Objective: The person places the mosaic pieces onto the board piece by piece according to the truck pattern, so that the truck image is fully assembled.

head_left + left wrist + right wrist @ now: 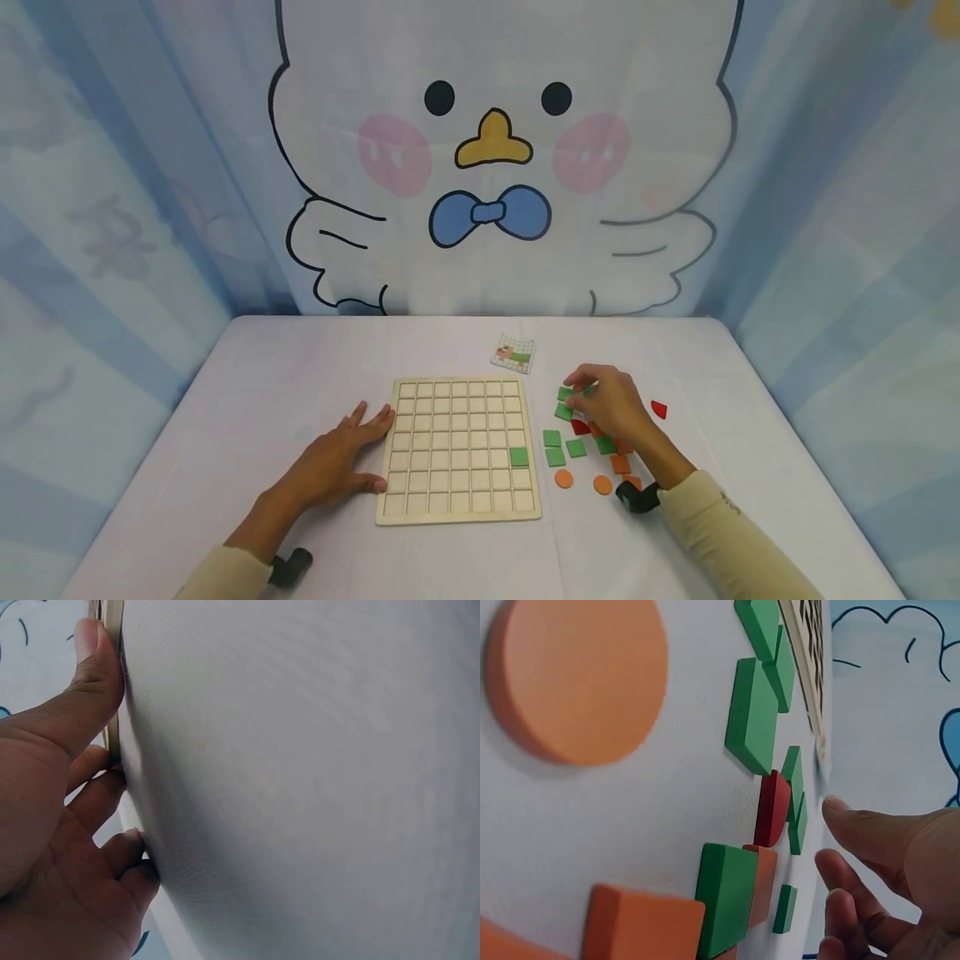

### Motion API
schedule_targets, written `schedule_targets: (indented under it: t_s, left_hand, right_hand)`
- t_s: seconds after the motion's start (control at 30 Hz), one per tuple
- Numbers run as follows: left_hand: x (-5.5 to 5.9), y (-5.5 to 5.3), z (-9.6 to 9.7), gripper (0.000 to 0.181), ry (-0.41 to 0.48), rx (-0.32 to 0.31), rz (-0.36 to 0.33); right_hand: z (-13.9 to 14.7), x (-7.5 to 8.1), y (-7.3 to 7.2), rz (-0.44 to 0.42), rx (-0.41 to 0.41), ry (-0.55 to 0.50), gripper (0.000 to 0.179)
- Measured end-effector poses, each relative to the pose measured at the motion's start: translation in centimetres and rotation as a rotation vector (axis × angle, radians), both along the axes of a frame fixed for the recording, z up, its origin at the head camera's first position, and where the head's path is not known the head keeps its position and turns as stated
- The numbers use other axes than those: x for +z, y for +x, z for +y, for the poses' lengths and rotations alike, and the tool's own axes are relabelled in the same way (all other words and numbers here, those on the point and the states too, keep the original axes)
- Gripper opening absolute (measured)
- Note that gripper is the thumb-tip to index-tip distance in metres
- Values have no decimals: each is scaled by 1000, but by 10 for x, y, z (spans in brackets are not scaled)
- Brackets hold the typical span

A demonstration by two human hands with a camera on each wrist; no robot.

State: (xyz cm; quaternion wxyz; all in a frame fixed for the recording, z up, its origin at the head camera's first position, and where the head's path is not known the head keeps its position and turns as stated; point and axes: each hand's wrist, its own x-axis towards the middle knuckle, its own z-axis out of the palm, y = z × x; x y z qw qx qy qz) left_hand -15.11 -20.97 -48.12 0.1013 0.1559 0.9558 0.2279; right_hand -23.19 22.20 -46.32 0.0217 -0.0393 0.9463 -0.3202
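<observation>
A square wooden grid board (459, 521) lies flat on the table, with one green square tile (518, 457) in a cell near its right side. My left hand (341, 458) rests at the board's left edge, fingers spread, the thumb and a fingertip touching the frame. Over the loose pieces to the right hovers my right hand (611, 408), close above some green tiles (562, 411). In the right wrist view, the thumb (855, 814) and index finger stand apart with nothing between them. A red piece (773, 810) and a green square (784, 909) lie near those fingertips.
Orange discs (564, 478), orange squares (620, 464) and more green squares (552, 438) are scattered right of the board. A red wedge-shaped piece (659, 409) lies farther right. Behind the board is a small picture card (513, 353). A printed curtain (487, 275) hangs behind the table.
</observation>
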Motion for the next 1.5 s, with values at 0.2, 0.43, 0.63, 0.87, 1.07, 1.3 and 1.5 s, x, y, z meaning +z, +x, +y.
schedule_targets:
  t_s: [0.2,0.43,0.63,0.87,1.07,1.3,1.5]
  left_hand:
    - [0,0,-1,113,2,0,10]
    - [0,1,0,112,1,1,9]
    - [0,2,0,113,-2,11,3]
    - [-1,1,0,113,-8,7,9]
    - [0,0,1,113,-12,18,-3]
    - [1,0,2,113,-23,25,-11]
    - [-1,0,1,113,-20,26,-6]
  right_hand:
    - [-1,-2,-5,-17,-27,74,28]
    - [-4,-7,-9,-22,-32,115,21]
    - [-7,-9,-10,9,1,91,18]
    - [-13,-9,-7,52,45,19,13]
    - [-25,-5,0,30,99,-35,13]
    - [-41,-6,10,6,191,-75,14]
    - [-50,-8,18,-26,233,-83,16]
